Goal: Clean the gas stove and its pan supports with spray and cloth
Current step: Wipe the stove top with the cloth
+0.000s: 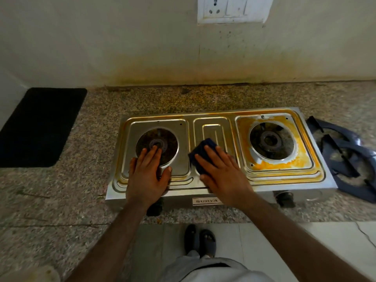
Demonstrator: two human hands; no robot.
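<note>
Granite counter (61, 200) | 1 stove (284, 186) | 2 burners | 2 pan supports (345, 157) | 1 cloth (200, 153)

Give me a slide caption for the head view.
Right hand presses blue cloth on steel stove; left hand steadies it.

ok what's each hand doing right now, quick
Left hand: open, fingers straight, resting flat on the stove by the left burner.
Right hand: open, fingers straight, pressing the dark blue cloth onto the stove's middle.
</note>
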